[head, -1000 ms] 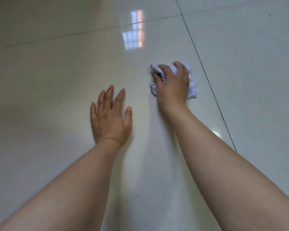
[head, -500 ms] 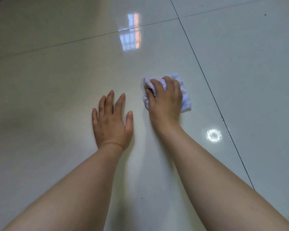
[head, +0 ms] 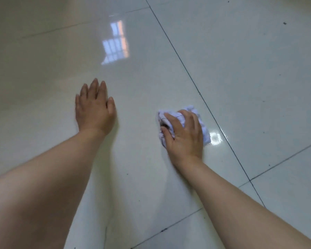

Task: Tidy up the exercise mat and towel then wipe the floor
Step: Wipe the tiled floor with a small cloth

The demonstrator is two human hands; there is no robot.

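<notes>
Cloth (head: 206, 133) nearer, mostly under right hand (head: 184, 135)

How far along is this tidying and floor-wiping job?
No exercise mat is in view, so tidying looks finished, though I can't confirm it. In hand: the right hand holds a crumpled white cloth against the tiled floor, while the left hand rests flat on it. Left: dark specks dot nearby tiles.

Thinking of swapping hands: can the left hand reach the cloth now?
Probably yes: only bare floor lies between the left hand and the cloth, though the right hand grips it.
</notes>
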